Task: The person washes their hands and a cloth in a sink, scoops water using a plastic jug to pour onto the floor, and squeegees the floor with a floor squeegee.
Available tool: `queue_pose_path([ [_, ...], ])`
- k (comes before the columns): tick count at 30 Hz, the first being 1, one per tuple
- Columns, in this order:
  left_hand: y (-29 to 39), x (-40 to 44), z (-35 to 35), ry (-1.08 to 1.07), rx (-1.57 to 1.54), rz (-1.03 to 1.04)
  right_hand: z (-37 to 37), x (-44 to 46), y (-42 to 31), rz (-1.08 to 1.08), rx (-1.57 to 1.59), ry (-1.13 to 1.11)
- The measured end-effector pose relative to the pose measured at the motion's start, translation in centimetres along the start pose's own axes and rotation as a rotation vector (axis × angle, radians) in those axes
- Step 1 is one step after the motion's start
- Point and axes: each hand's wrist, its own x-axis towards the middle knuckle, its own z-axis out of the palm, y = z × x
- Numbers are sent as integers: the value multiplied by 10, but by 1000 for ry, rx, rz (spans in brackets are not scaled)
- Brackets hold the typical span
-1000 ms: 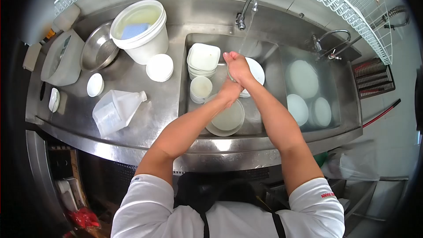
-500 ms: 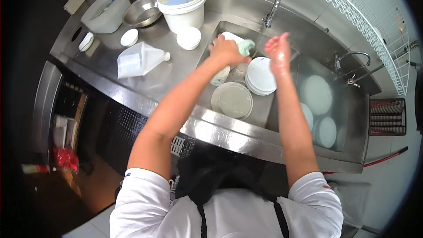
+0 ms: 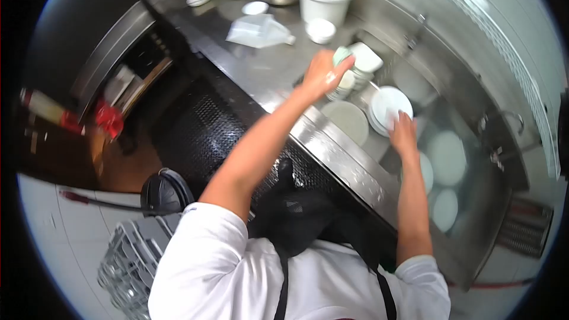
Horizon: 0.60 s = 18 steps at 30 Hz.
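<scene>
Steel sink [image 3: 374, 148] holds seemingly unfinished stacked dishes [image 3: 366, 57], left hand [image 3: 323, 74] grasping green cloth [image 3: 342, 55], right hand [image 3: 404, 135] at white plates [image 3: 389, 98], its grip unclear.

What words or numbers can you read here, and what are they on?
None that I can read.
Small mark on the left sleeve: too small to read.
Plastic jug: too blurred to make out any lettering.

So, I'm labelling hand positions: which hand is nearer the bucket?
Left. The left hand is below the bucket in the picture, a bowl between them; the right hand is farther off, at the plates.
</scene>
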Motion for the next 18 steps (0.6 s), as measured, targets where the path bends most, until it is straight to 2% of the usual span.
queue_pose_path([
  [2,-22,-69,-35,309,-367,-58,21,-52,34,-2,-211,149],
  [3,-54,-101,-39,474,-543,-71,25,-67,50,215,247,349],
  [4,-102,-137,-39,604,-499,-272,19,-79,45,266,210,428],
  [5,-141,-178,-41,622,-455,-639,14,-87,40,233,44,442],
  [6,-177,-211,-30,845,-502,-866,8,-90,38,233,19,423],
  [7,-207,-245,-31,854,-482,-931,6,-85,37,229,57,415],
  [8,-242,-270,-21,902,-210,-1078,5,-78,35,224,92,407],
  [9,-258,-294,-25,829,-221,-1144,6,-70,33,224,124,401],
  [11,-215,-301,-60,933,-1000,-1005,12,-54,3,204,143,315],
  [13,-213,-299,-81,970,-1008,-1042,27,-38,-40,206,166,240],
  [15,-224,-293,-103,950,-1269,-982,41,-25,-55,168,162,165],
  [18,-258,-274,-126,1044,-1568,-821,70,-14,-81,123,160,93],
])
